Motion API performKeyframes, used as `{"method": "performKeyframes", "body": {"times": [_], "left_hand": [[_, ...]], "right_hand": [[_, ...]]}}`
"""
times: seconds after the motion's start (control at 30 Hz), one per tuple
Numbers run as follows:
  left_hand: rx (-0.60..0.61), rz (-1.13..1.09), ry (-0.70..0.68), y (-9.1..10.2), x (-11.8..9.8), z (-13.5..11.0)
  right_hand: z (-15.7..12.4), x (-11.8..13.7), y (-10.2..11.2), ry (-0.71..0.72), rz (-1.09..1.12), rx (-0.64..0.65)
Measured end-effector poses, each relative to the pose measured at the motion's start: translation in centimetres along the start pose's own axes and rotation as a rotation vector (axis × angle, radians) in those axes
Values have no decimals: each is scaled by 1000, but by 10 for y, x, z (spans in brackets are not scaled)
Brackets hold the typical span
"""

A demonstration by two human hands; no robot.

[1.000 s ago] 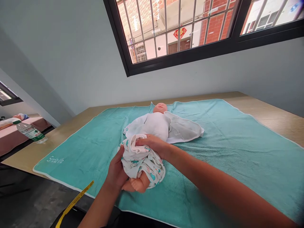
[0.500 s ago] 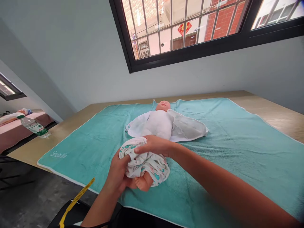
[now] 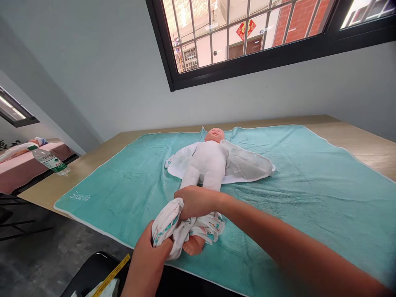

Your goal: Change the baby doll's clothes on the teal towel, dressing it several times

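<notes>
A baby doll [image 3: 208,159] with a white cloth body lies on its back, head toward the wall. Bunched around its lower legs are white baby pants [image 3: 167,218] with a coloured print. My left hand [image 3: 150,251] is closed on the near end of the bunched cloth, covering the doll's foot on that side. Higher up the same leg, my right hand [image 3: 198,202] grips the fabric with bent fingers. The doll's other foot [image 3: 194,245] pokes out of the cloth. Under its upper body a white baby top [image 3: 249,165] lies spread open.
A teal towel [image 3: 123,181] covers much of the wooden table [image 3: 371,152]. A plastic water bottle [image 3: 51,160] lies at the table's left edge. Below the near edge is a black chair [image 3: 89,268]. Behind the table stand a wall and a barred window [image 3: 241,33].
Both hands have moved nearer to me, drawing the pants down the doll's leg. The white thighs now show, and the right hand has a tighter grip on the cloth.
</notes>
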State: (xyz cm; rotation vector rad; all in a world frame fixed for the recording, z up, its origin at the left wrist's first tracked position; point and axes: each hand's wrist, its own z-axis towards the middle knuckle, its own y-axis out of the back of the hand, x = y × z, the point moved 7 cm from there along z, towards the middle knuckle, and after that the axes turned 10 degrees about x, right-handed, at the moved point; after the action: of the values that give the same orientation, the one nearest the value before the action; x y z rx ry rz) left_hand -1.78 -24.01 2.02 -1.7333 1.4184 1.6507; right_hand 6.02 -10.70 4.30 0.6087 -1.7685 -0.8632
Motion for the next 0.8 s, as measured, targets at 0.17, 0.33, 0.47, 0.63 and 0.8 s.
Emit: {"method": "performKeyframes", "body": {"times": [0.17,0.33,0.47,0.63,0.8], "left_hand": [[-13,191,-35,13,14,-2],[107,172,37,15,30,10],[86,-83,104,9,27,5],[70,-534,151,-7,21,-5],[7,-723,156,-5,28,4]], "right_hand": [[-4,10,-5,87,-60,-21],[-3,12,-14,120,-162,-10],[1,6,-13,62,-115,-41],[2,5,-9,-8,-74,-134],[-4,14,-8,-48,-105,-236]]}}
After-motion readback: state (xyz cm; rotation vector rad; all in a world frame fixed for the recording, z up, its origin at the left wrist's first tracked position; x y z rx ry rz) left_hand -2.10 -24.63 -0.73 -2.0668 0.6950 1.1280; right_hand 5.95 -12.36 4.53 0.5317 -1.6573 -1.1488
